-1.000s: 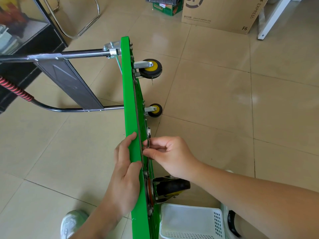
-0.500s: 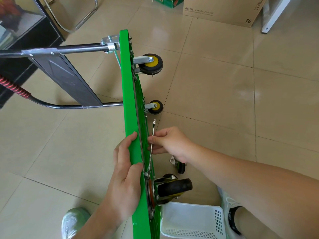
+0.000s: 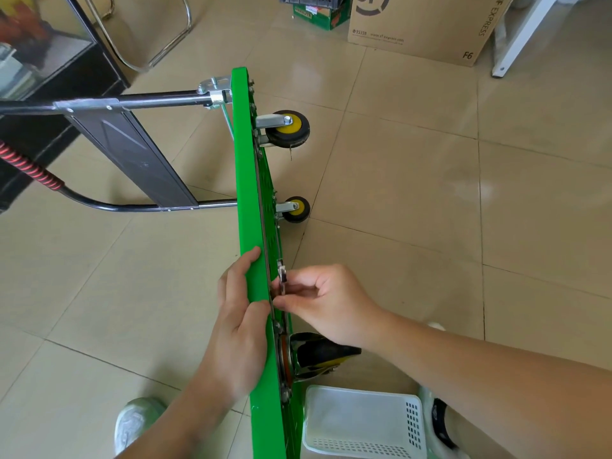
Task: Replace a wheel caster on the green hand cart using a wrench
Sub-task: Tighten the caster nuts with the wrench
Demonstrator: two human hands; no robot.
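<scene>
1 green cart (image 3: 247, 193) stands on edge; left hand (image 3: 235, 329) clasps its rim, right hand (image 3: 331, 301) pinches the wrench (image 3: 282, 275).

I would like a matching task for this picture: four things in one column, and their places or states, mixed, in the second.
1 left hand
2 right hand
3 white basket
4 cardboard box

a far away, at the top
b pinches the wrench
c grips the edge of the green cart
d on the floor beside the black caster

Pairs: 1-c, 2-b, 3-d, 4-a
</scene>
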